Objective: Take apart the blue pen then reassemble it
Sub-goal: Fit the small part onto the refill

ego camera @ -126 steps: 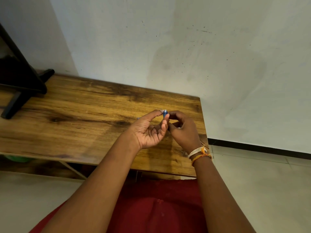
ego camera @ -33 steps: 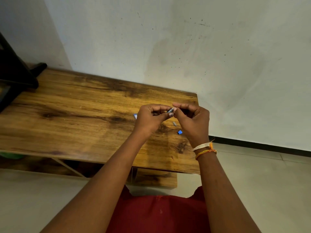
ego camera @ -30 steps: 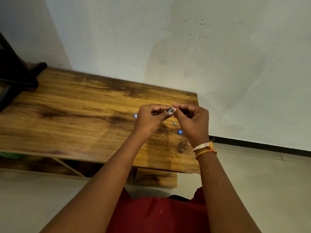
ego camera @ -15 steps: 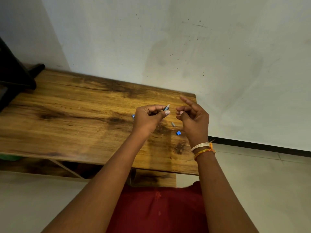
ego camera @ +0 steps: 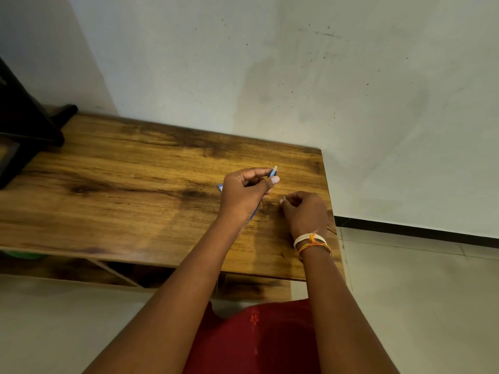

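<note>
Since half a second back, we log the right hand (ego camera: pixel 305 211) dropped from beside the left to the table (ego camera: pixel 135 184), fingers curled near where small pen parts lay; whether it pinches one, we cannot tell. We judge reassembly underway. Left hand (ego camera: pixel 247 194): raised, clenched on the blue pen (ego camera: pixel 272 172), pale tip upward. Blue fragment (ego camera: pixel 220 187): beside its knuckles.
</note>
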